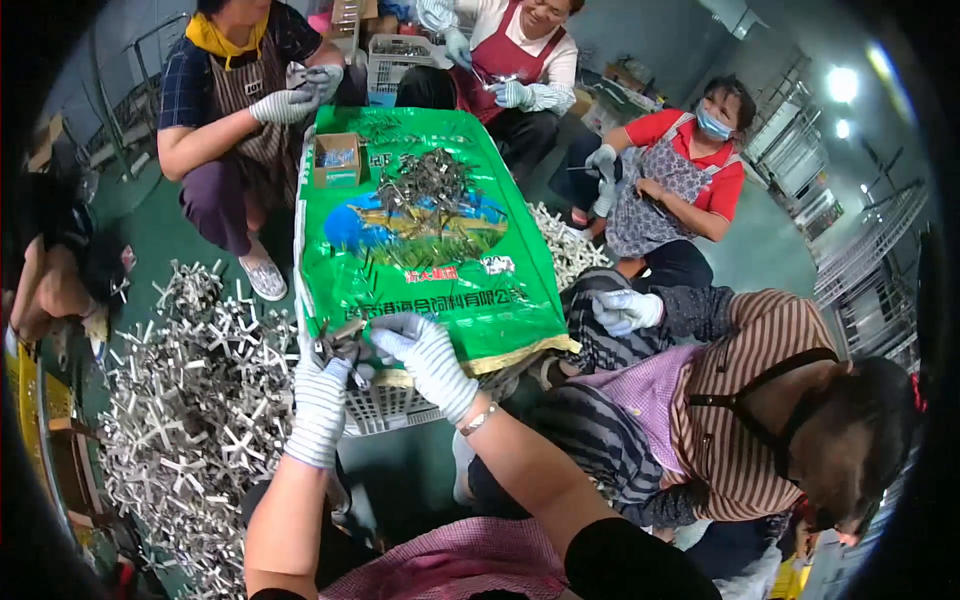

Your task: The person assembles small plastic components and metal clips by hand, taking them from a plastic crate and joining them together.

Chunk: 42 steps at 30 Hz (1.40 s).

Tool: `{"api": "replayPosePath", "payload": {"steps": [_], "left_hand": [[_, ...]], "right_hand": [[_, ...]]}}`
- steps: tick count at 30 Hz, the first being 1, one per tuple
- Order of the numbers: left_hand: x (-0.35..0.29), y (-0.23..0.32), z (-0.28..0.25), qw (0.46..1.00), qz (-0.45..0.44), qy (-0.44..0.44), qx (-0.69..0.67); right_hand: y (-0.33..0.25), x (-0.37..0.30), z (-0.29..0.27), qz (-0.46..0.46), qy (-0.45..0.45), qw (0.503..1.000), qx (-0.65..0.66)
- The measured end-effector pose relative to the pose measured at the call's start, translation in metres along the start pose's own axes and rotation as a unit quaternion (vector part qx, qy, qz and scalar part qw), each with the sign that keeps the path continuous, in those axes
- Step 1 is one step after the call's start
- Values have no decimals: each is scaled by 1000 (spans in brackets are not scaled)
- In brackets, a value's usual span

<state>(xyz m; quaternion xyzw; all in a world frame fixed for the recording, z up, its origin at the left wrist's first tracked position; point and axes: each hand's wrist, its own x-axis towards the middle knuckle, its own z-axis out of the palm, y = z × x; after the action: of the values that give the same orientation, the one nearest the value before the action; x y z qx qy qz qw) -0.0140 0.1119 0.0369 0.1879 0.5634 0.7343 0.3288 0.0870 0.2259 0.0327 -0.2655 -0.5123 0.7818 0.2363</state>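
Observation:
In a striped white glove, my left hand (322, 395) is closed around a small cluster of grey metal pieces (345, 348) at the near left corner of a green printed sack (470, 330). My gloved right hand (430, 362) comes in close beside it, fingers bent together against the cluster's right side. Whatever sits between those fingertips is too small to make out. The sack lies as a cover over a white plastic crate (385, 408). Farther up on it rests a heap of thin dark metal pieces (432, 182).
A large pile of silvery cross-shaped metal parts (200, 420) spreads over the floor at left, and another pile (570, 245) lies right of the sack. A small cardboard box (338, 165) stands on the sack. Several co-workers sit around; one in stripes (760, 400) is close at right.

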Motion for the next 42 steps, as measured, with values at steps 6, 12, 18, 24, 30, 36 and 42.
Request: {"api": "replayPosePath", "payload": {"steps": [6,12,18,24,30,36,42], "left_hand": [[7,6,4,997,-32,-12,-74],[8,7,-4,997,-32,-6,-64],[-5,19,-17,993,-87,19,-79],[-8,37,-14,988,-91,-49,-111],[-2,18,-22,992,-65,-29,-100],[-12,14,-28,995,-58,-61,-55],[-24,14,-17,984,143,-47,95]], "right_hand": [[3,13,-8,-64,-1,998,16],[6,14,-1,-52,38,998,-1],[18,8,12,-1,5,999,32],[-7,-2,16,5,-6,1000,-19],[7,1,14,12,-25,998,62],[3,-9,30,-97,42,994,-40],[-3,-14,26,-196,2,979,-63]]}}
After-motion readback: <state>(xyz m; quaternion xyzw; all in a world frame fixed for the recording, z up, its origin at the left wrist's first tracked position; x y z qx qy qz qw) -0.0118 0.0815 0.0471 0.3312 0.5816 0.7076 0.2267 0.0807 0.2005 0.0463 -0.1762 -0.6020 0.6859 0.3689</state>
